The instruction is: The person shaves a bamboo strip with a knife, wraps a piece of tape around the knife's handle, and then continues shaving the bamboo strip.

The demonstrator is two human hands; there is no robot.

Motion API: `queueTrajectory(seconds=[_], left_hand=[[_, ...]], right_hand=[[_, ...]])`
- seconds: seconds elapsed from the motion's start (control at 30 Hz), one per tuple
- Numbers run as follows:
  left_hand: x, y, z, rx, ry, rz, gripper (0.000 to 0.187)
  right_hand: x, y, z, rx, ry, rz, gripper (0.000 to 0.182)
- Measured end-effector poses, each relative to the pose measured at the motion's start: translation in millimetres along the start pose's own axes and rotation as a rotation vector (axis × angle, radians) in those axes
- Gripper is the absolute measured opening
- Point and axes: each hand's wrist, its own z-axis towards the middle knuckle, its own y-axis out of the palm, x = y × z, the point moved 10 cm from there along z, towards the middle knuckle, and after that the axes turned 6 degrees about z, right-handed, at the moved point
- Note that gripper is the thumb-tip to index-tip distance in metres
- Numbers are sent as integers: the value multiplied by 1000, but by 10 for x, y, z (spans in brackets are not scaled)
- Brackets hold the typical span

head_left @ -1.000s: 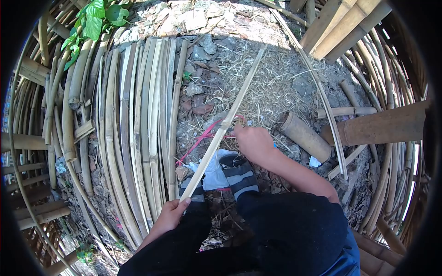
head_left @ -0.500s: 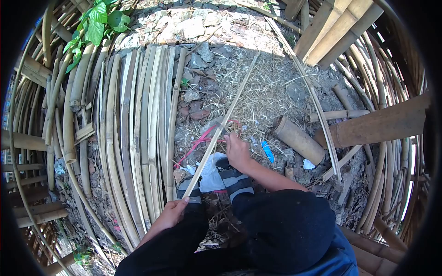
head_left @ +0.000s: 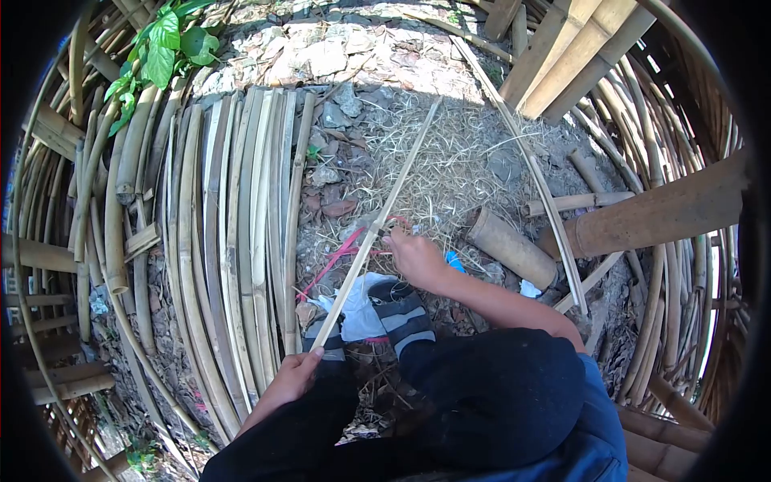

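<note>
A long, pale bamboo strip [head_left: 400, 177] slants away from me over the ground, between my legs. My left hand [head_left: 293, 377] is closed around its near end. Further up, my right hand [head_left: 418, 259] is closed beside the strip, on what looks like a knife. Only a small dark part of it shows against the strip; the handle is hidden in the fist. Beneath the strip lie a pink ribbon [head_left: 341, 253] and a crumpled white plastic piece [head_left: 360, 317] between my striped shoes [head_left: 405, 321].
Many split bamboo strips [head_left: 233, 241] lie side by side at the left. A bamboo tube [head_left: 514, 247] and a blue wrapper [head_left: 454, 261] are to the right, with another long strip [head_left: 538, 169] beyond. Dry shavings [head_left: 450, 153] cover the ground ahead. Bamboo fencing [head_left: 666, 201] surrounds me.
My right hand has moved slightly along the strip, and the blade that showed across it is now mostly out of sight. The view has shifted slightly; my left hand keeps its grip.
</note>
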Motion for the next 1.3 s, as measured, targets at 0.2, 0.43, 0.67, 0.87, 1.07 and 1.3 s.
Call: queueTrajectory(seconds=[0.2,0.43,0.67,0.87,1.07,1.3], left_hand=[[5,-16,-48,25,-19,118,50],[-49,-60,-14,28,-18,45,52],[-91,-42,9,-11,-22,-54,52],[54,-168,-88,65,-18,66,48],[170,-182,-148,63,-42,17,38],[227,-195,-172,65,13,53,31]], right_hand=[[199,207,-231,183,143,166,26],[-28,741,-345,-405,797,1741,42],[333,-2,-183,200,320,717,35],[-201,-128,-324,101,150,235,29],[-692,189,-557,-13,-136,262,26],[-264,92,-323,30,23,-46,30]])
